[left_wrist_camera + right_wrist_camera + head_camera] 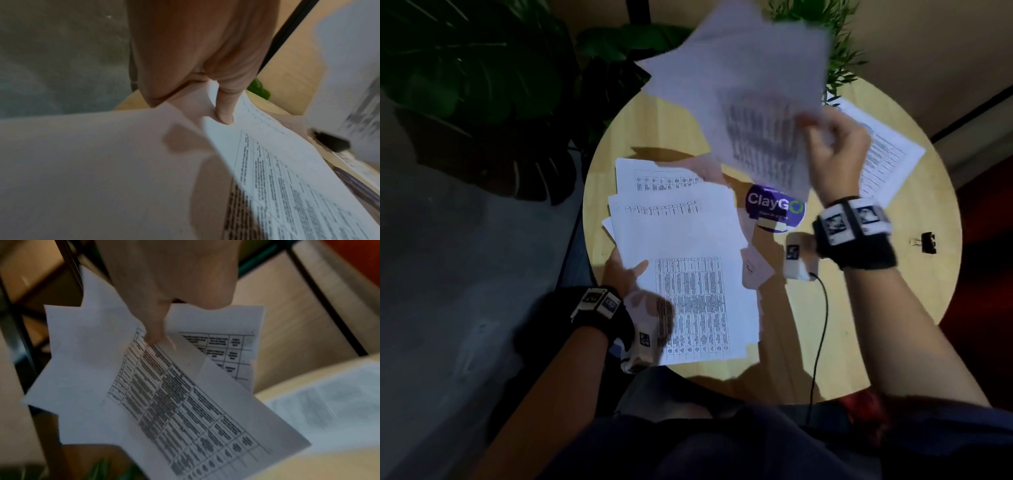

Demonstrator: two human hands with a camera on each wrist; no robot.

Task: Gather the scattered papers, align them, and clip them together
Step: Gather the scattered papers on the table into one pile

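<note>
While most of the papers are off the table (835, 359) and in my hands, the gathering is only partly done, as I judge it. My left hand (625, 270) grips a loose, fanned stack of sheets (681, 246) at its left edge, near the table's near-left rim; the thumb (225, 107) lies on top of the stack and the fingers are hidden underneath. The sheets in that stack are skewed against one another, so nothing is aligned yet.

My right hand (832, 150) is raised above the middle of the table, wrist bent back, with its fingers pinching a bunch of lifted sheets (750, 102) by a lower corner. From the right wrist view I can see at least two printed pages in that bunch, crossed at an angle. They are blurred in the head view.

One more printed sheet (887, 161) lies flat on the far right of the table, touched by neither hand. The black binder clip (927, 242) sits alone near the right rim, well apart from every paper. A round purple sticker (774, 209) shows on the table between my hands.

What is left, then: join the two handfuls, fetch the last sheet, square the edges, and fit the clip.
</note>
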